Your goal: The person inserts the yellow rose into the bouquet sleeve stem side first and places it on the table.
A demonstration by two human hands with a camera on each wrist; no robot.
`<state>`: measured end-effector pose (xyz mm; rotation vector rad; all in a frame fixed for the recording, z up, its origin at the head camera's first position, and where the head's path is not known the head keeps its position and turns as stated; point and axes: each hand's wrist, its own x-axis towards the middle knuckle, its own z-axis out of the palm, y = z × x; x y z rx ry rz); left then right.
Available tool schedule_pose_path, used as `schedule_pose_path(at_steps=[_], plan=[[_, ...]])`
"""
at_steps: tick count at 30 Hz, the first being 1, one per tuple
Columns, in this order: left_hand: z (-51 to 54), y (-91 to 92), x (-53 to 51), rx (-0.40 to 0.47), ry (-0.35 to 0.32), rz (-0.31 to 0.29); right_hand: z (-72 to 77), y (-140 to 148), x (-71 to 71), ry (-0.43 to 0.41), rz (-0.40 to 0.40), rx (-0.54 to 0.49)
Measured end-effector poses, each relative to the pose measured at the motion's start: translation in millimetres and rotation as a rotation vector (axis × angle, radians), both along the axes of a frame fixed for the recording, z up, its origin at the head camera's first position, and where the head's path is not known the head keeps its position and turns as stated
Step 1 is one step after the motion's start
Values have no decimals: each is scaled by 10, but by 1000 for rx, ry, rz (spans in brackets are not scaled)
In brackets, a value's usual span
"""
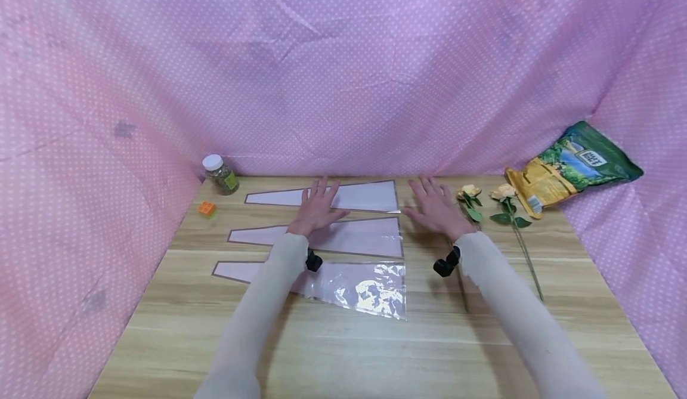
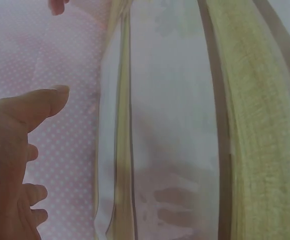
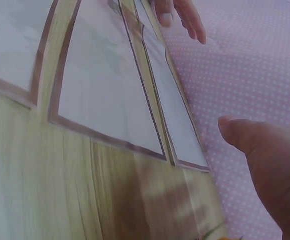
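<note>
Three flat, tapered white pieces with brown borders lie in rows on the wooden table, wide ends to the right: a back piece [image 1: 370, 196], a middle piece [image 1: 370, 236] and a glossy front piece [image 1: 370, 288]. My left hand [image 1: 318, 208], fingers spread, is over the back and middle pieces and holds nothing; in the left wrist view that hand [image 2: 10, 150] shows above the middle piece [image 2: 174, 110]. Just right of the wide ends my right hand [image 1: 437, 208] has its fingers spread, holding nothing. Whether either hand touches the surface, I cannot tell.
Two artificial roses [image 1: 503, 192] lie on the right, one partly behind my right arm. A green and yellow bag [image 1: 574, 166] is at the back right. At the back left stand a white-capped jar [image 1: 221, 175] and an orange block [image 1: 206, 209]. Pink dotted cloth [image 1: 343, 89] surrounds the table.
</note>
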<state>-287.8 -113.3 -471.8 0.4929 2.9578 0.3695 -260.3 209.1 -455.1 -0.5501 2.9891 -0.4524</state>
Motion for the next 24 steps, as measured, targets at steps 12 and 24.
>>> schedule_pose_path(at_steps=[12, 24], plan=[[-111, 80, -91, 10, -11, -17, -174, -229, -119, 23, 60, 19], [-220, 216, -182, 24, -58, -26, -269, -283, -163, -9, 47, 6]])
